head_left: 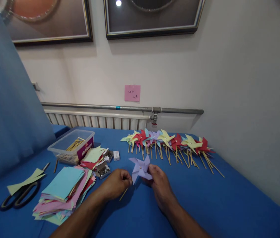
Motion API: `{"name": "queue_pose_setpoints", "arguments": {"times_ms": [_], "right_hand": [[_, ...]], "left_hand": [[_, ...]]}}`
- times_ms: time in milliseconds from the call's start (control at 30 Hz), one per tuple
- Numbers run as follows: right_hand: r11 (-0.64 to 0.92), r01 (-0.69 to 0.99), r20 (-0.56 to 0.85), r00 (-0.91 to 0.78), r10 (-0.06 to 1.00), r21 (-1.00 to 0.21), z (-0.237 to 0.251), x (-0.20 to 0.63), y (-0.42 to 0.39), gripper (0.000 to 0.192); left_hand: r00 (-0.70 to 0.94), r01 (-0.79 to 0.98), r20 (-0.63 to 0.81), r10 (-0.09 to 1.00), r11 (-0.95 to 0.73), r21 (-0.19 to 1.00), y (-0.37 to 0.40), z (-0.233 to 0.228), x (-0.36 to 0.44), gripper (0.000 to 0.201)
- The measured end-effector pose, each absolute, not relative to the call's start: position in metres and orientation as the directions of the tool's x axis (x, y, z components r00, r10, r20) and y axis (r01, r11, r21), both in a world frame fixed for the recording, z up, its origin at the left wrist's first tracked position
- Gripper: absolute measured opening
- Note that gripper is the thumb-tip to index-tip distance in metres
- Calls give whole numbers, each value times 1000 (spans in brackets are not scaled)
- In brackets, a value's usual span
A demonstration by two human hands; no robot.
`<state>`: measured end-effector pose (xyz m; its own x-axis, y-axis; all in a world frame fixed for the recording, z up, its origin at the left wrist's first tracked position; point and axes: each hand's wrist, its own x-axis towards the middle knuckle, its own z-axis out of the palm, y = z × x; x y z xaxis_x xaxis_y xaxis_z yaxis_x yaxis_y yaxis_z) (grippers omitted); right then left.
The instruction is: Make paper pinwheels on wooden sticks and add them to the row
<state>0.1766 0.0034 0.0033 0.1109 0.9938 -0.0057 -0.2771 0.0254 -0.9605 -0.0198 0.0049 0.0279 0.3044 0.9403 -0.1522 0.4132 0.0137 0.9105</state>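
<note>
Between my hands is a lavender paper pinwheel point(140, 168) with a metal pin at its centre. My left hand point(118, 181) is closed on the pinwheel's thin wooden stick point(123, 194), whose lower end pokes out below the fingers. At the pinwheel's right side, my right hand point(158, 181) pinches a paper blade, and its fingertips are partly behind the paper. Just left of the pinwheel, near my left hand, lies an open small box of metal pins point(103, 171).
Finished pinwheels point(164, 138) lie in a row along the back right. At left are a paper stack point(63, 183), scissors point(24, 195), a clear plastic box of sticks point(72, 145), paper pieces point(92, 155) and a small white box point(116, 155). A blue cloth point(192, 205) covers the table.
</note>
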Motion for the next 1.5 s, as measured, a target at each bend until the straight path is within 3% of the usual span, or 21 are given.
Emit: {"name": "queue_pose_setpoints", "arguments": {"times_ms": [133, 233, 400, 500, 767, 1100, 1500], "right_hand": [[48, -291, -35, 273, 961, -955, 1, 177, 4, 61], [18, -221, -44, 270, 962, -975, -2, 172, -2, 56], [-4, 59, -12, -125, 992, -998, -7, 151, -28, 44], [36, 110, 12, -206, 978, -993, -10, 140, -38, 39], [42, 206, 0, -200, 980, -978, -14, 144, -32, 35], [194, 333, 105, -266, 958, -923, -6, 149, -37, 17], [197, 350, 111, -251, 962, -916, -4, 148, -36, 13]], "left_hand": [[237, 224, -112, 965, 58, 973, 9, 27, -18, 19], [204, 124, -96, 974, 72, 990, 10, 31, -17, 24], [196, 27, -96, 976, 92, 995, 9, 35, -16, 31], [240, -13, -95, 966, 101, 995, 8, 34, -14, 33], [312, -27, -93, 945, 106, 994, 5, 31, -13, 29], [461, 101, -144, 876, 109, 989, 9, 20, -23, 23], [492, 81, -137, 860, 112, 990, 7, 24, -22, 19]]}}
